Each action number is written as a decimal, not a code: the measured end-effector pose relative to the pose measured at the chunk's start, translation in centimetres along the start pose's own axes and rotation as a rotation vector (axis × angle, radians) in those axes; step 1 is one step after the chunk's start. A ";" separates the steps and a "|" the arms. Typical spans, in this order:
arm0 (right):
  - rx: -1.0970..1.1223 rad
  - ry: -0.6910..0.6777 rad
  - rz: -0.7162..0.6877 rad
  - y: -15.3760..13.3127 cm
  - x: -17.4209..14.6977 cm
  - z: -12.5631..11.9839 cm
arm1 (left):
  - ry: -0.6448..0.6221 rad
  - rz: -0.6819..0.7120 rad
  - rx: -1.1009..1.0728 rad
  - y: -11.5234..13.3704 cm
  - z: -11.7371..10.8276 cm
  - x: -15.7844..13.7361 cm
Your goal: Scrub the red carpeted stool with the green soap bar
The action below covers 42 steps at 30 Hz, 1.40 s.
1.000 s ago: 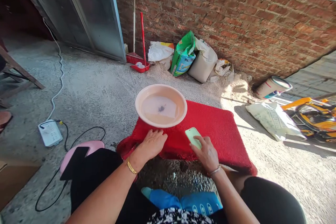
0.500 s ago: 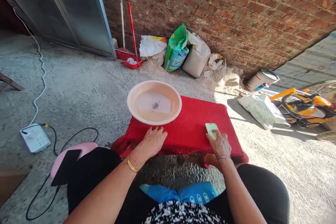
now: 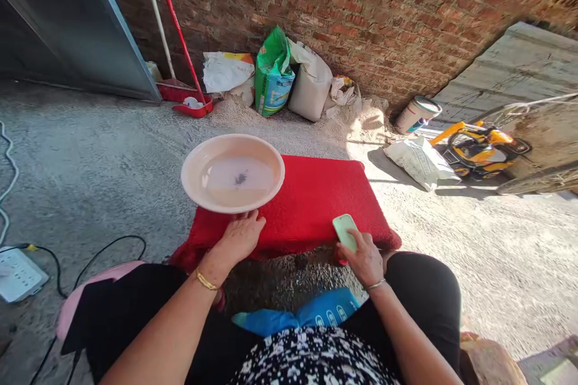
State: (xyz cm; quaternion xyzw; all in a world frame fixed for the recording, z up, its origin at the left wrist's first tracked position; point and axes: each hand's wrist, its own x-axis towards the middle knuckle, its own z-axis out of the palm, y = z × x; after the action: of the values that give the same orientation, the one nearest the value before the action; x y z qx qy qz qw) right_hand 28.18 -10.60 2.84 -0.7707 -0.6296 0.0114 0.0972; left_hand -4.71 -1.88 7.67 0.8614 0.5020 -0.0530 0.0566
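Observation:
My left hand lies with its fingers stretched forward over the red cloth. Its fingertips reach the near rim of a pale pink basin and are partly hidden by it; I cannot tell whether they press on it. The basin holds shallow water, with a small dark patch showing inside. In my right hand is a light green rounded rectangular object, gripped between thumb and fingers near the front edge of the cloth. Whether it is a bar of soap is not clear.
Grain-like sacks, a red dustpan and a tilted bucket stand along the brick wall. An orange toy vehicle is at right. A power strip with cables lies at left. Blue fabric hangs below the cloth.
The view has swung, so the scene shifts left. My right hand has drawn the green object toward the cloth's front edge. My left fingertips are now more hidden by the basin's rim.

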 end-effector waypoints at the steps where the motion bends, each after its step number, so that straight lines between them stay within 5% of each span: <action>1: -0.032 -0.005 0.153 2.5 0.1 -0.7 | 0.003 0.001 0.001 0.0 0.0 0.0; 3: -0.058 -0.004 0.384 5.6 0.0 -1.8 | 0.005 0.004 0.000 0.0 0.1 0.0; 5: -0.033 0.042 0.406 5.7 -0.3 -2.3 | 0.002 0.007 0.004 -0.1 0.2 0.1; 8: 0.083 0.086 0.017 0.8 -1.1 -1.5 | -0.011 0.001 0.006 -0.2 0.3 0.3; 12: 0.118 -0.021 -0.577 -8.6 -1.6 0.3 | -0.009 0.012 0.009 -0.3 0.3 0.6; 16: 0.004 -0.094 -0.834 -11.3 -0.6 0.8 | -0.001 0.011 0.001 -0.3 0.4 0.6; 19: -0.083 -0.111 -0.783 -6.8 0.5 0.1 | -0.007 0.015 -0.016 -0.3 0.5 0.6; 25: -0.329 -0.130 -0.452 6.5 0.5 -3.9 | -0.007 0.019 -0.012 -0.4 0.5 0.5; 28: -0.331 -0.095 -0.279 8.7 0.0 -5.7 | -0.019 0.014 -0.005 -0.3 0.4 0.5; 32: -0.066 0.013 -0.159 4.5 0.0 -5.4 | -0.023 -0.003 0.006 0.0 0.4 0.6; 38: 0.078 -0.033 -0.372 -7.0 2.0 -1.5 | -0.029 0.014 0.054 0.6 0.1 1.1; 42: 0.012 -0.080 -0.304 -6.1 3.2 -0.7 | -0.015 0.033 0.029 1.0 0.1 1.4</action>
State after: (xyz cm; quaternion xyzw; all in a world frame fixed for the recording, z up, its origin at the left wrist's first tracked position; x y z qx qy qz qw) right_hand 23.04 -6.48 4.87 -0.6648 -0.7424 0.0312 0.0773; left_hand -3.19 -1.20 7.46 0.8700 0.4863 -0.0656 0.0486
